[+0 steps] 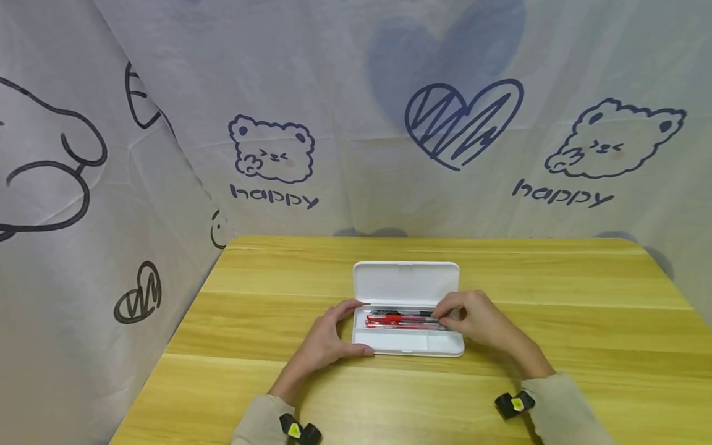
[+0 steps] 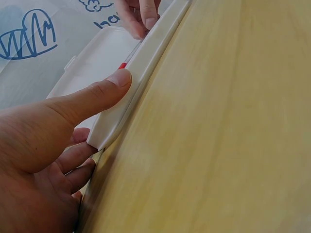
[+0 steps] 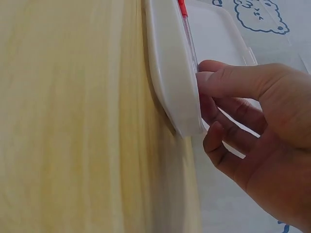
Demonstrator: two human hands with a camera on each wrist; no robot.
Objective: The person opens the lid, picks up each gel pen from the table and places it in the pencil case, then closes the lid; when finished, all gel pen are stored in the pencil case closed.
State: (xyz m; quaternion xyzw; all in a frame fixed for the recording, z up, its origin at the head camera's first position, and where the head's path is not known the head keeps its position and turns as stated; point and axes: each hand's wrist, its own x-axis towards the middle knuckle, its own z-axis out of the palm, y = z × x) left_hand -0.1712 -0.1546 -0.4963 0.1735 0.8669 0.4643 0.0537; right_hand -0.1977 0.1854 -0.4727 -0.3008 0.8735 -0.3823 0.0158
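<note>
A white pencil case [image 1: 406, 342] lies on the table with its lid [image 1: 406, 281] raised behind it. Red pens [image 1: 392, 319] and a black pen [image 1: 424, 314] lie side by side in the rear compartment; the front compartments hold nothing. My left hand [image 1: 328, 339] grips the left end of the case, thumb [image 2: 114, 85] on the front wall and fingers behind. At the right end, my right hand [image 1: 477, 317] pinches the end of a pen between thumb and forefinger; the fingertips partly hide which pen it is. In the right wrist view the other fingers [image 3: 233, 131] are loosely curled beside the case.
The wooden table [image 1: 556, 278] extends around the case on all sides. A pale cloth [image 1: 356, 167] with bear and heart drawings hangs behind the table and along the left. Black wrist cameras [image 1: 514, 405] sit at both cuffs.
</note>
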